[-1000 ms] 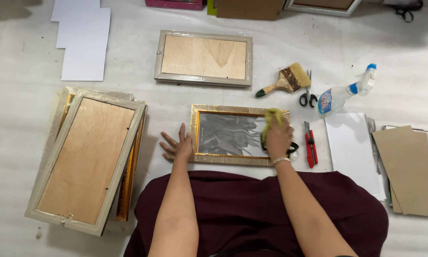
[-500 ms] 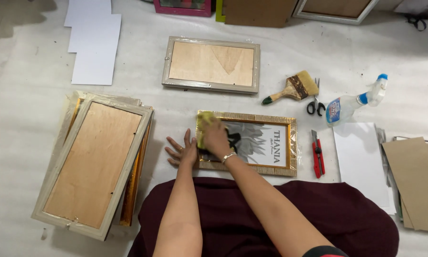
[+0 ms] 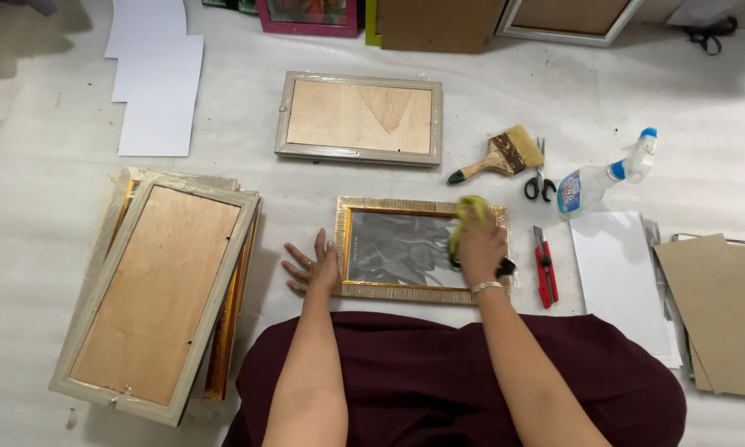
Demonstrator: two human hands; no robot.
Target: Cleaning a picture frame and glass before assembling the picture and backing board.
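Note:
A gold-framed picture (image 3: pixel 389 248) lies glass up on the white floor cover in front of me. My left hand (image 3: pixel 310 265) rests flat with fingers spread on the frame's left edge. My right hand (image 3: pixel 480 248) presses a yellow-green cloth (image 3: pixel 465 217) onto the glass near the frame's upper right corner. A bracelet sits on my right wrist.
A stack of frames (image 3: pixel 161 290) lies back up at the left. Another frame (image 3: pixel 360 116) lies behind. A paintbrush (image 3: pixel 501 156), scissors (image 3: pixel 540 184), spray bottle (image 3: pixel 608 172) and red cutter (image 3: pixel 543 266) sit to the right, beside white sheets (image 3: pixel 621 281) and cardboard (image 3: pixel 716 310).
My right hand has swept the cloth across the glass from the left side back to the right. My left hand stays on the left edge.

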